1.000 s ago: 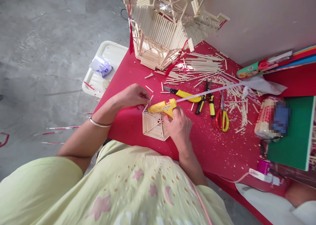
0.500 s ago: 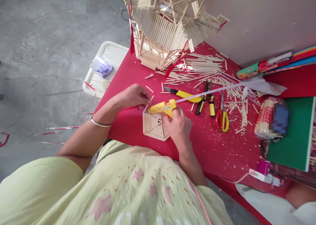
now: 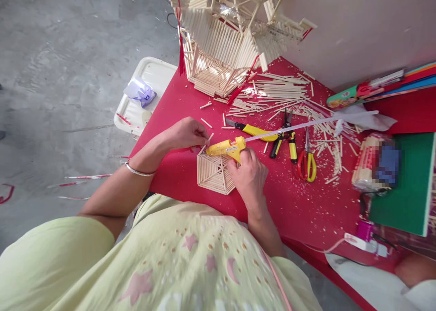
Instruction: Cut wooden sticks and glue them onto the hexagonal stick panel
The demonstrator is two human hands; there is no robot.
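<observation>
My right hand (image 3: 250, 174) is closed around the handle of a yellow hot glue gun (image 3: 225, 148), with a long clear glue stick (image 3: 313, 123) sticking out of its back. The gun's nozzle points left, over the upper edge of a hexagonal panel of wooden sticks (image 3: 213, 177) that lies flat on the red table. My left hand (image 3: 190, 133) pinches a short wooden stick (image 3: 206, 144) at the panel's upper left corner, close to the nozzle. The glue gun hides part of the panel's top side.
A large stick-built model (image 3: 225, 42) with red tassels stands at the back. Loose sticks (image 3: 279, 92), a utility knife (image 3: 255, 130), cutting pliers (image 3: 284, 136) and scissors (image 3: 307, 161) lie beyond my hands. A bundle of sticks (image 3: 366, 165) and a green board (image 3: 405, 197) are at the right.
The glue gun has shifted slightly to the right with my right hand, and its glue stick reaches further right. My left hand has barely moved and keeps its pinch.
</observation>
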